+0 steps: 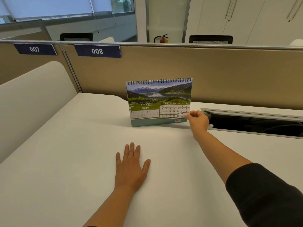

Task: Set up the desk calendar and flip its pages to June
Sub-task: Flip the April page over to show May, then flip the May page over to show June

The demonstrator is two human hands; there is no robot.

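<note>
One calendar (158, 102) stands upright on the white surface (82, 145), at about twelve o'clock from the person and close in front of the tan partition (213, 76). It shows the May page, so by my reading one more flip is needed to reach June. It looks light: thin paper sheets on a wire spiral (159, 81) along the top, carried by a stiffer card stand. The sheets will bend and could tear at the spiral holes if pulled hard, and the whole stand could slide or tip backward on the smooth top. A bottom corner of the sheet is the fair place to take hold, lifting it up and over the spiral.

At the page's five o'clock corner, the right hand (198, 121) has its fingers (188, 116) pinched on the sheet's lower edge, though how many sheets they hold is too small to tell. At six o'clock from the calendar, well apart from it, the left hand (131, 164) lies flat and released, palm down, holding nothing.

At three o'clock, a cable tray (246, 112) sunk in the surface stands open; its inside is dark, perhaps with cables.
</note>
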